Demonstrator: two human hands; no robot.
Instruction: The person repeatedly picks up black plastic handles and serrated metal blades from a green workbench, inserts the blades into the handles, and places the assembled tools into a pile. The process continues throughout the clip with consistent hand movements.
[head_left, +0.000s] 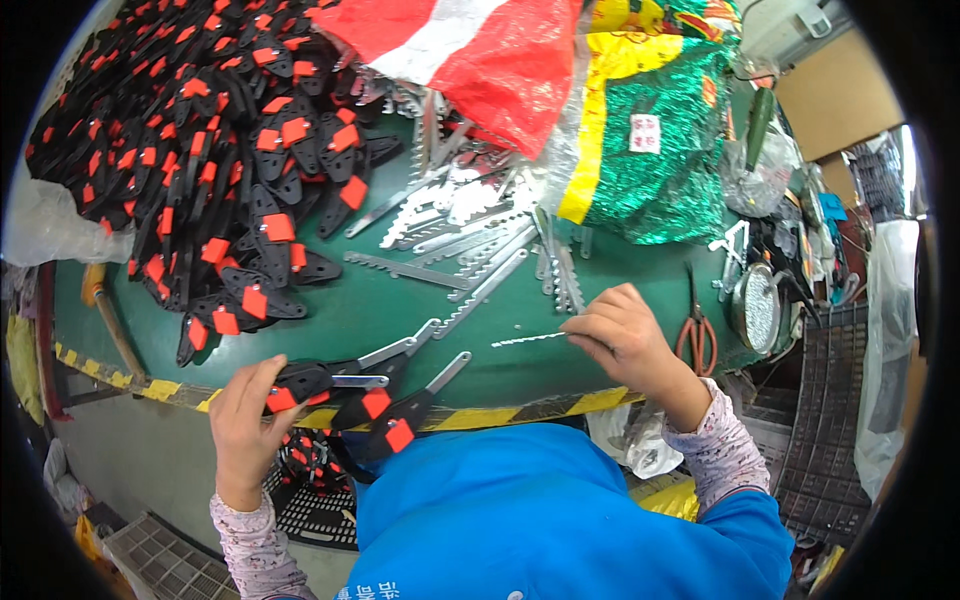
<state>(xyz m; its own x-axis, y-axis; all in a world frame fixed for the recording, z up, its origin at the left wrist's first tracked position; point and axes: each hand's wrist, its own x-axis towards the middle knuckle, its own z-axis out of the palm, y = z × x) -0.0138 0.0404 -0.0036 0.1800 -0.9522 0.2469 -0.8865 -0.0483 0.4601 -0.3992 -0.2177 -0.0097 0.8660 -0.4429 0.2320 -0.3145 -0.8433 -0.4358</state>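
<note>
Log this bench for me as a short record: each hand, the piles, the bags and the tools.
Left hand: holds a black piece with a red tab
Right hand: pinches a thin metal strip
Near left hand: more black pieces, their metal arms sticking out
Left pile: black, red-tabbed pieces
Centre pile: loose silvery toothed strips
Bags: red-and-white bag; green-and-yellow bag
Tools: orange-handled tool, right; wooden-handled tool, left

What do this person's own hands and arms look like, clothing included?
Both the left hand and the right hand are ungloved. A pale left sleeve and right sleeve, both with a small dark-and-pinkish print, reach the wrists. Over the right upper arm lies the blue sleeve of a blue garment.
</note>
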